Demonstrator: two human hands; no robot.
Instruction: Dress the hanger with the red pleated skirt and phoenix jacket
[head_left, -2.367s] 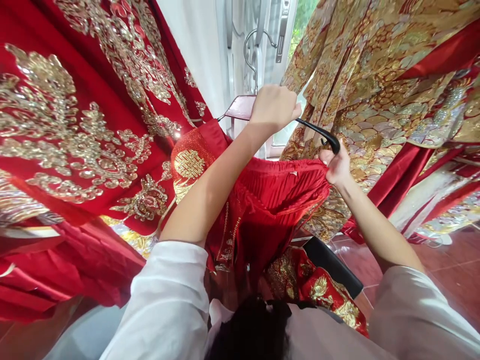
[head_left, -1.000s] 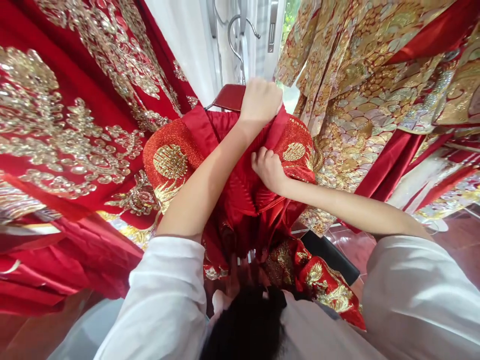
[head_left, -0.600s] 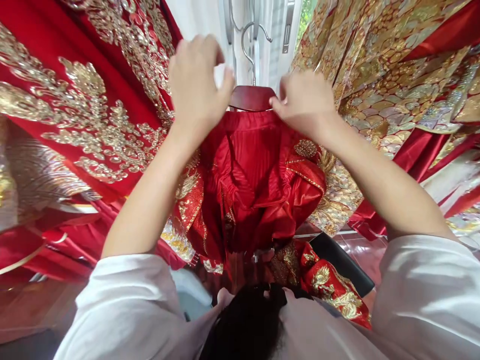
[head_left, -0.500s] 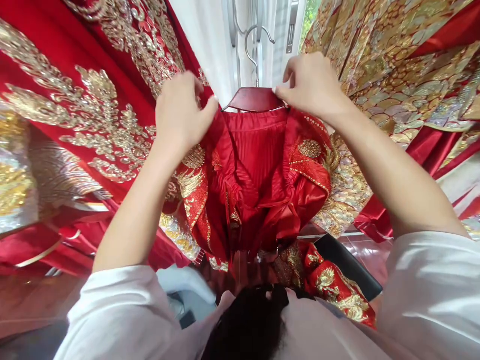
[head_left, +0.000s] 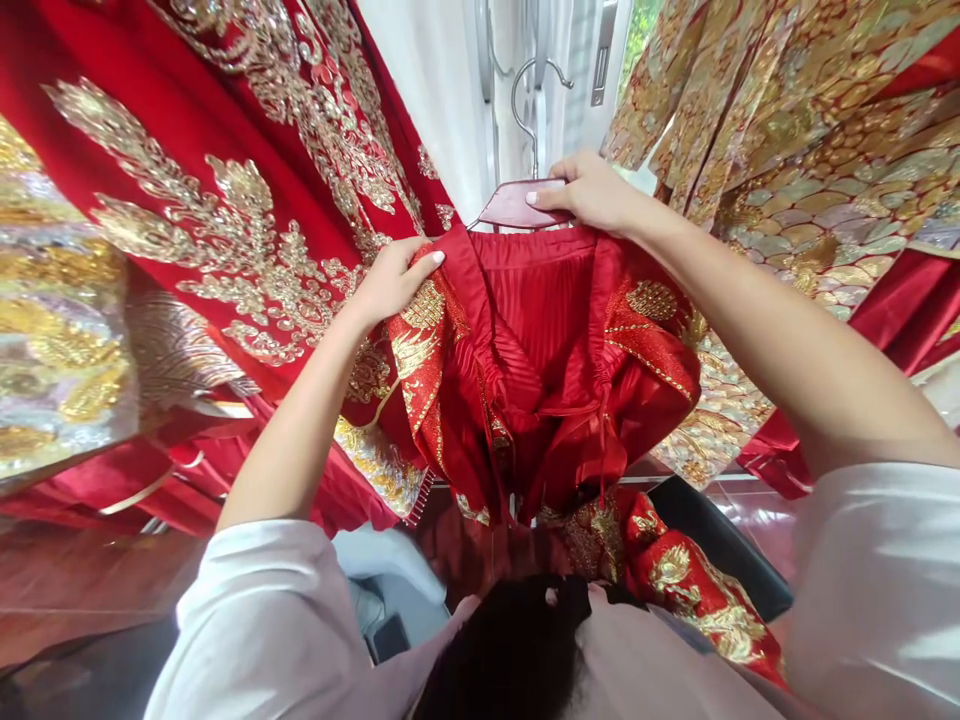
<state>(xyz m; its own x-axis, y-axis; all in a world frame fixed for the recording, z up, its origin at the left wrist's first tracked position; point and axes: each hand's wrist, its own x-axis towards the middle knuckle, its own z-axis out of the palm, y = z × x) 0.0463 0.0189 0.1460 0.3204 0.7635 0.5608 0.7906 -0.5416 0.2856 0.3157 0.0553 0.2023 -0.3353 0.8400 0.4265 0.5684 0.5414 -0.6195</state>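
A red satin garment (head_left: pixel 532 290) with gold embroidery hangs in front of me on a reddish hanger (head_left: pixel 504 207). The hanger's metal hook (head_left: pixel 523 115) points upward, and it looks free of any rail. My right hand (head_left: pixel 592 195) pinches the hanger at its right side, thumb lying across the front. My left hand (head_left: pixel 397 280) is closed on the garment's left shoulder, thumb over the cloth and the other fingers mostly hidden behind it. Pleated red lining shows at the neckline, and a thin tie dangles at the front.
A red gown with gold beading (head_left: pixel 262 230) hangs at left, gold-patterned garments (head_left: pixel 795 170) at right. Below are a black box-like object (head_left: pixel 727 540), a folded red-and-gold piece (head_left: pixel 697 590) and a pale grey seat-like object (head_left: pixel 394 565).
My left hand has moved down from near the collar to the garment's shoulder. My right hand has turned and brought its thumb onto the hanger's face. The view has shifted slightly.
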